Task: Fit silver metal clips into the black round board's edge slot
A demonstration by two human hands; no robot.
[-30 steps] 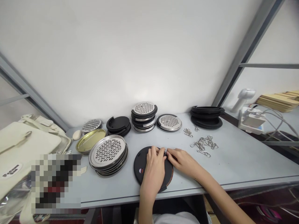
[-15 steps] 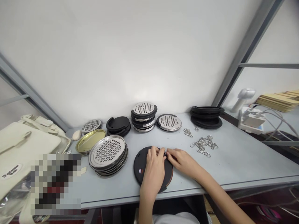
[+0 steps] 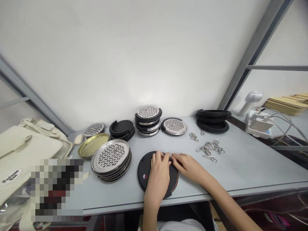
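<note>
A black round grater holder (image 3: 144, 165) lies flat on the table near its front edge, with a small pale and red mark on its face. My left hand (image 3: 159, 175) rests over it, fingers bent and pressed down toward its upper rim, gripping it in place. At the holder's upper right rim, my right hand (image 3: 186, 165) pinches a small shiny metal piece, apparently a snap hook (image 3: 170, 157), mostly covered by the fingertips. To the right lies a loose pile of metal snap hooks (image 3: 210, 147). Left of the holder is a stack of round metal grater discs (image 3: 112, 157).
Gold-coloured lids (image 3: 93, 146) lie behind the grater discs. Along the wall stand black holders (image 3: 122, 128), a stack of assembled graters (image 3: 148, 120), a single grater (image 3: 174, 125) and more black holders (image 3: 213, 122). A cream bag (image 3: 31, 141) is at left, a white charger (image 3: 261, 123) at right.
</note>
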